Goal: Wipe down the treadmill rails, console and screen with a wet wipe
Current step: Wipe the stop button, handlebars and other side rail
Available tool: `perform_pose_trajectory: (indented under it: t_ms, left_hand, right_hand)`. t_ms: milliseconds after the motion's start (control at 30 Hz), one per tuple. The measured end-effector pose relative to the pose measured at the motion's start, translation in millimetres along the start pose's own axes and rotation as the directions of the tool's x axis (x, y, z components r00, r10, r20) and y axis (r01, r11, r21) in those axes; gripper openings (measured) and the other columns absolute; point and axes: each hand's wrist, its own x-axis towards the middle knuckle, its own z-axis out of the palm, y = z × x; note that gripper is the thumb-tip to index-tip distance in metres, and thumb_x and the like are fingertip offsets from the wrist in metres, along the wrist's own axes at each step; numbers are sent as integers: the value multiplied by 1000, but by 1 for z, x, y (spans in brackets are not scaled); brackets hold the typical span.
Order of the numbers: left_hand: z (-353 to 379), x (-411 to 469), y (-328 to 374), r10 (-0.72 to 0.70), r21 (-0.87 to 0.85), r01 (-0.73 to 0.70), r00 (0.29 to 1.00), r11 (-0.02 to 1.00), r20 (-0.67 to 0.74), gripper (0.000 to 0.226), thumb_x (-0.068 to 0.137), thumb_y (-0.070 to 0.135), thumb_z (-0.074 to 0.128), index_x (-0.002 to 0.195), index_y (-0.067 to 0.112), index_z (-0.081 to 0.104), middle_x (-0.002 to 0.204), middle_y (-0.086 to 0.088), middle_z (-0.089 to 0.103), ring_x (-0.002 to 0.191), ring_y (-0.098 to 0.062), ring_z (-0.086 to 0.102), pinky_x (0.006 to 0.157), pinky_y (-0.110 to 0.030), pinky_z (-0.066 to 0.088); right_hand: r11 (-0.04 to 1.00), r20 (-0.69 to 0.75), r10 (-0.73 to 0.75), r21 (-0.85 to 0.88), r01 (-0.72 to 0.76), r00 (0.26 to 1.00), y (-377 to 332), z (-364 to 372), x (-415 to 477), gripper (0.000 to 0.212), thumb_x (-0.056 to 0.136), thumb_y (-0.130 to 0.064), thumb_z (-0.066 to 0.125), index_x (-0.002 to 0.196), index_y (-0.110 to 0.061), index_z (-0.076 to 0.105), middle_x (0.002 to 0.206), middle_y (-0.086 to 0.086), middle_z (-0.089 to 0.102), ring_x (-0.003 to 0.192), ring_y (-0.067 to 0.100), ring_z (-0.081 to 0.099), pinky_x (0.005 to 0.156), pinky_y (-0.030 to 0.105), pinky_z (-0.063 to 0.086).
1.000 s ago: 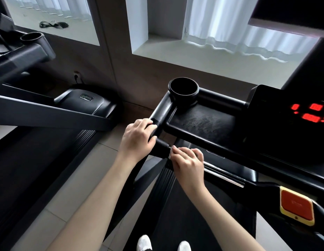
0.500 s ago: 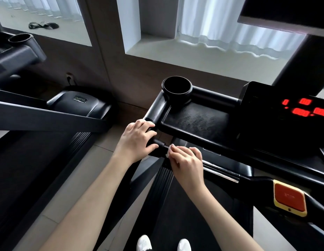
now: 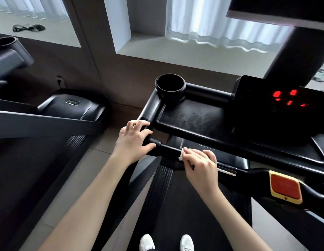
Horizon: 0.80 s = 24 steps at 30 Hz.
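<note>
A black treadmill fills the right half of the head view. Its front crossbar rail runs rightward from the left corner. My left hand grips that corner of the rail. My right hand curls over the crossbar and holds a white wet wipe against it; only a corner of the wipe shows. Behind lies the console tray with a round cup holder. The screen shows red digits at the right.
A red stop button in a yellow frame sits on the rail at the right. A second treadmill stands to the left across a strip of floor. My white shoes are on the belt. A wall and window sill lie ahead.
My right hand has slid to the right along the crossbar with the wipe, away from my left hand. My left hand keeps its hold on the corner.
</note>
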Motion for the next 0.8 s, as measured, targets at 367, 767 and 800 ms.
perform_pose_trajectory:
  t_ms: [367,767,800]
  left_hand:
    - [7,1,-2,45,11,-45,997,999,-61,46,79,48,72,112,16,69,137,2,46,126,-17,22,104,-47,28]
    - [15,0,-3,191,104,-175,968,979,-163,38,73,39,81,100,14,74,118,-5,61,117,-23,37,95,-52,41]
    - [15,0,-3,215,97,-201,961,975,-175,36,75,40,78,102,16,74,118,-3,63,117,-22,38,96,-51,40]
  right_hand:
    - [972,67,228,-66,-224,971,6,-1,19,10,80,-14,62,72,-17,69,49,-4,61,45,16,58,80,28,33]
    - [973,-94,194,-105,-204,976,3,-6,2,10,77,-13,67,81,-17,75,89,-4,76,79,12,72,91,27,32]
    - [982,-82,151,-101,-159,985,-5,2,4,10,77,-12,67,81,-17,75,92,-4,76,84,11,71,92,27,32]
